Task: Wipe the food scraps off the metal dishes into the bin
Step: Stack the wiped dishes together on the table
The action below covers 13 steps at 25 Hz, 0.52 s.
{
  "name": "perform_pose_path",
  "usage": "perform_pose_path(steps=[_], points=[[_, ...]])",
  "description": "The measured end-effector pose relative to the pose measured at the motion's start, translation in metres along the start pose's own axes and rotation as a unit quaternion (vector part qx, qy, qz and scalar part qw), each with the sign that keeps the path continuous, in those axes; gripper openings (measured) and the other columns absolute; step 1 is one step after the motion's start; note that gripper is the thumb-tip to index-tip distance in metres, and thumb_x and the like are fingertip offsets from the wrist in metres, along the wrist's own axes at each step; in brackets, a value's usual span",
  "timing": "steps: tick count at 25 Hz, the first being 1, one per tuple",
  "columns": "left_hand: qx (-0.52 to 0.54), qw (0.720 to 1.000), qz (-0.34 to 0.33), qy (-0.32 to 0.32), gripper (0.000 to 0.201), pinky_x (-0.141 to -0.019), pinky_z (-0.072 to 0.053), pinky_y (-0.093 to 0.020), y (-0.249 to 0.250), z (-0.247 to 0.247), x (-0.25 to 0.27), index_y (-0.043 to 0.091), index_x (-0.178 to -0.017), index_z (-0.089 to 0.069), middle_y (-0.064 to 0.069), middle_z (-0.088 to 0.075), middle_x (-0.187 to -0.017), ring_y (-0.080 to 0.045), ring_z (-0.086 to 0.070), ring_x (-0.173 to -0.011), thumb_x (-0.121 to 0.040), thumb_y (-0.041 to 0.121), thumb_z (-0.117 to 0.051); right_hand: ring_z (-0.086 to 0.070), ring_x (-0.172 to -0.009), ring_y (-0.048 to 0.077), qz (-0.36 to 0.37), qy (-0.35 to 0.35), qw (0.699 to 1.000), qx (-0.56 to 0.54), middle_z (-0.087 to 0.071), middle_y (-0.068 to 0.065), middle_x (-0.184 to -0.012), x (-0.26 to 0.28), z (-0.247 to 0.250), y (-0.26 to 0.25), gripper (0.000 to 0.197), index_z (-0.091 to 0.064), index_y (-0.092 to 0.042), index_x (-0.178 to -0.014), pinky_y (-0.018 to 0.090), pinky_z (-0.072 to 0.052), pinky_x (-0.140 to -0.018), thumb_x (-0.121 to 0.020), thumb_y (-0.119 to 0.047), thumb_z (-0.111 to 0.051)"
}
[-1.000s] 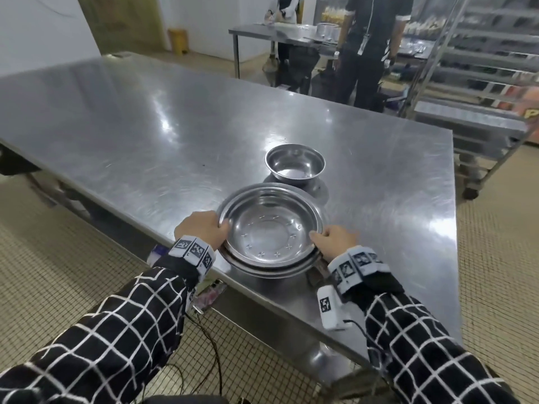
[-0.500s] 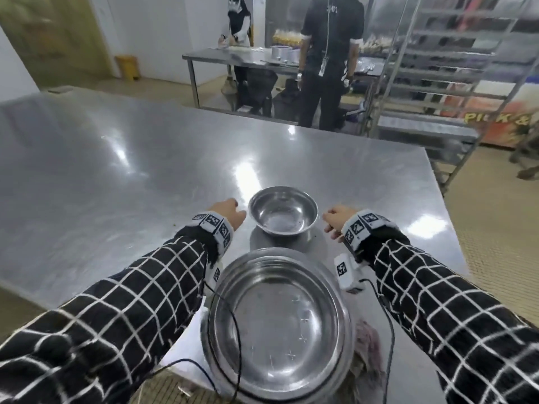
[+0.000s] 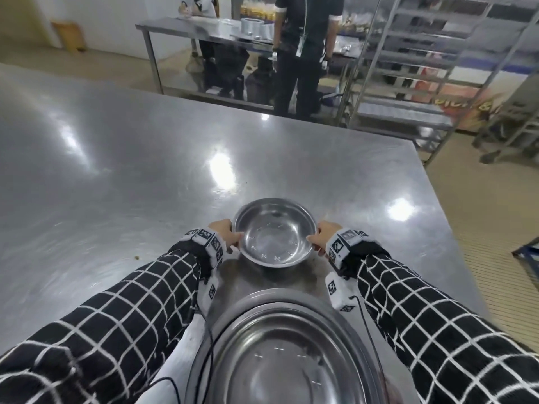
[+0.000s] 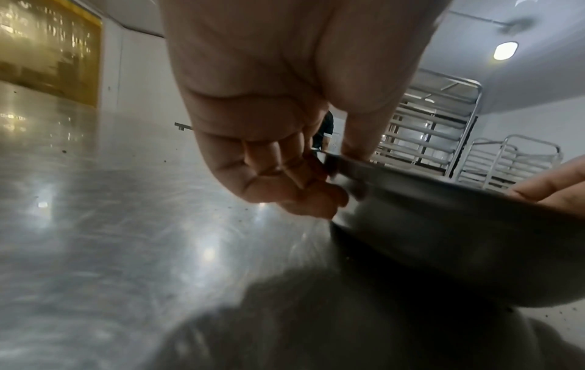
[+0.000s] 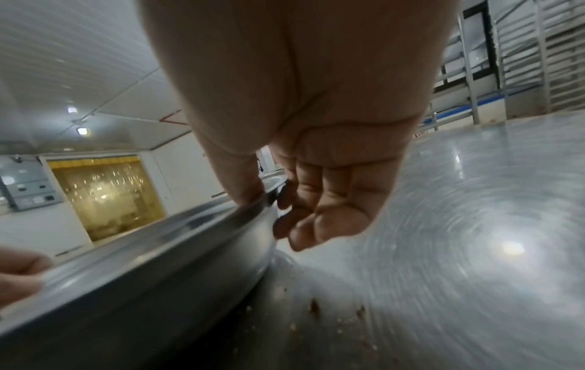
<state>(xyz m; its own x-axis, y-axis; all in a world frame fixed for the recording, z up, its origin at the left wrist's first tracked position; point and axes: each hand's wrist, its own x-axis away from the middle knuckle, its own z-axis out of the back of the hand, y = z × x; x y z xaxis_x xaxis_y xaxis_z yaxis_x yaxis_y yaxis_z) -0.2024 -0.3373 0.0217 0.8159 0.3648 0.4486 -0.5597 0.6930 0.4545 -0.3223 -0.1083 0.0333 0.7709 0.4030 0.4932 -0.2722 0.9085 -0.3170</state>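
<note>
1. Hands are seen in the head view gripping the bowl (image 3: 275, 233) at opposite rim edges: left hand (image 3: 224, 232), right hand (image 3: 324, 234). It sits mid-table (image 3: 116, 170), beyond the basin (image 3: 280, 354).
2. Left wrist view: the rim is pinched between thumb and fingers (image 4: 304, 190).
3. Right wrist view: the same pinch is shown; crumbs (image 5: 315, 304) lie alongside. The bowl is judged light, stiff and slippery, best held by the rim.

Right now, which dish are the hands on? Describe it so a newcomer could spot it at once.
On the big steel table, look past the wide stacked dishes at the near edge. Just beyond sits a small round metal bowl, held at its rim by the left hand and right hand. It is smaller, deeper and the only one held.
</note>
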Motion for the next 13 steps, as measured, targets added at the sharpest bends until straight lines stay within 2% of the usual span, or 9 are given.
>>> perform_pose_path(steps=[3,6,8,10,13], points=[[0.013,0.999,-0.019,0.038,0.023,-0.056,-0.044,-0.021,0.008,0.006,0.008,0.007,-0.102,-0.058,-0.001,-0.064,-0.08,-0.014,-0.062,-0.069,-0.094,0.029,-0.057,-0.062,-0.084,0.024,0.026,0.045,0.998,-0.021,-0.06,0.002,-0.083,0.016,0.009,-0.003,0.017,-0.058,-0.011,-0.103,0.035,-0.053,-0.084,-0.094,-0.025,-0.055],[0.03,0.993,-0.046,0.103,0.019,-0.063,-0.049,-0.028,0.014,0.024,0.032,0.012,-0.096,-0.055,-0.003,-0.066,-0.084,-0.018,-0.065,-0.076,-0.094,0.031,-0.056,-0.058,-0.072,0.02,0.073,0.12,0.989,-0.038,-0.061,0.006,-0.084,0.043,0.027,-0.005,0.017,-0.055,-0.011,-0.101,0.03,-0.05,-0.065,-0.095,-0.027,-0.053],[0.037,0.986,-0.067,0.15,0.016,-0.058,-0.044,-0.026,0.02,0.034,0.062,0.016,-0.089,-0.053,-0.003,-0.066,-0.083,-0.017,-0.062,-0.072,-0.093,0.031,-0.055,-0.057,-0.063,0.019,0.093,0.156,0.982,-0.049,-0.062,0.008,-0.081,0.068,0.038,-0.006,0.02,-0.055,-0.01,-0.098,0.025,-0.047,-0.056,-0.096,-0.029,-0.05],[0.068,0.976,-0.089,0.189,0.018,-0.054,-0.038,-0.025,0.024,0.036,0.098,0.019,-0.079,-0.051,0.0,-0.064,-0.078,-0.015,-0.058,-0.067,-0.093,0.03,-0.054,-0.055,-0.06,0.017,0.112,0.18,0.975,-0.066,-0.061,0.006,-0.076,0.099,0.045,-0.005,0.021,-0.055,-0.01,-0.095,0.025,-0.044,-0.054,-0.096,-0.03,-0.048],[0.094,0.967,-0.099,0.215,0.025,-0.056,-0.037,-0.025,0.023,0.017,0.158,0.018,-0.071,-0.051,0.002,-0.061,-0.068,-0.016,-0.056,-0.064,-0.094,0.029,-0.052,-0.054,-0.058,0.017,0.141,0.203,0.965,-0.089,-0.059,0.004,-0.069,0.148,0.039,0.005,0.025,-0.057,-0.009,-0.091,0.028,-0.044,-0.055,-0.096,-0.031,-0.047]])
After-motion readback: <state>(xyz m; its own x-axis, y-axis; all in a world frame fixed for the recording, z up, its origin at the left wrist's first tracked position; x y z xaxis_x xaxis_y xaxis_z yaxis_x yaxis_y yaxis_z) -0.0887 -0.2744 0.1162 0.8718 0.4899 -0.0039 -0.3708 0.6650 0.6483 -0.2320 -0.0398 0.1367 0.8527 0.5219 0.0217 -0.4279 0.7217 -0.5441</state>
